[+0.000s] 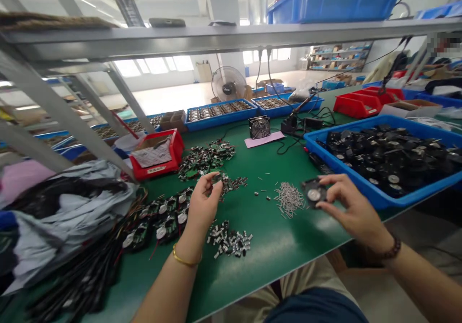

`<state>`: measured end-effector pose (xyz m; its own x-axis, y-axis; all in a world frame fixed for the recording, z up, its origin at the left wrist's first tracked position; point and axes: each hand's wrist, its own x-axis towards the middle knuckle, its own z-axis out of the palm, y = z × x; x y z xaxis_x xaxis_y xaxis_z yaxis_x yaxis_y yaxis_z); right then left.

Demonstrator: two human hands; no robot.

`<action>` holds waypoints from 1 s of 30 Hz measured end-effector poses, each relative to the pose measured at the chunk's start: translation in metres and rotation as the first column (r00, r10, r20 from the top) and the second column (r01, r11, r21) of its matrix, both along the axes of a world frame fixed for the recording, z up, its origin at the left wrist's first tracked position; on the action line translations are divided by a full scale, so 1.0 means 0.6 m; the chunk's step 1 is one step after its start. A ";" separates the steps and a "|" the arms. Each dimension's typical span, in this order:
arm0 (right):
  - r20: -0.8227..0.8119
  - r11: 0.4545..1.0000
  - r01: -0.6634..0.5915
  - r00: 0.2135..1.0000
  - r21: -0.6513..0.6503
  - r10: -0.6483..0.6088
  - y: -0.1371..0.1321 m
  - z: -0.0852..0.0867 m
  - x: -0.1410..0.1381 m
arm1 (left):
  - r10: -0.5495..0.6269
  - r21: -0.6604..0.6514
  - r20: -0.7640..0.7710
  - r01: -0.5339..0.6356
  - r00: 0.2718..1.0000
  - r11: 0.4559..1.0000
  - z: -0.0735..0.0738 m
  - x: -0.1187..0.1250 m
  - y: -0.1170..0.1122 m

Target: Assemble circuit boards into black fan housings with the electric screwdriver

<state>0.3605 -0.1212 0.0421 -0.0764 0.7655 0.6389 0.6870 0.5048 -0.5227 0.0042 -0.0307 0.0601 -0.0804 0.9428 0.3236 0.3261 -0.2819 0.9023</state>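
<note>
My left hand is closed in a pinch on a small green circuit board, held just above the green mat. My right hand grips a black fan rotor with a round silver label between thumb and fingers. Between the two hands lies a heap of thin metal pins. A pile of small cylindrical parts lies near my left wrist. More green circuit boards are heaped beyond my left hand.
A blue bin of black fan parts stands at the right. A red bin, assembled boards with wires, grey bags, a small fan, a soldering stand and blue trays surround the mat. A shelf runs overhead.
</note>
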 end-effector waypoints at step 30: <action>-0.131 0.818 -0.552 0.833 -0.159 0.537 -0.053 -0.038 -0.075 | -0.149 -0.087 -0.449 0.123 0.881 0.989 -0.077 0.107 -0.280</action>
<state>0.3153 -0.1530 0.0193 -0.4728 0.7163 0.5133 0.2826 0.6750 -0.6816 0.0683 -0.1989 0.0141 0.1932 0.9510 0.2414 0.6649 -0.3079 0.6805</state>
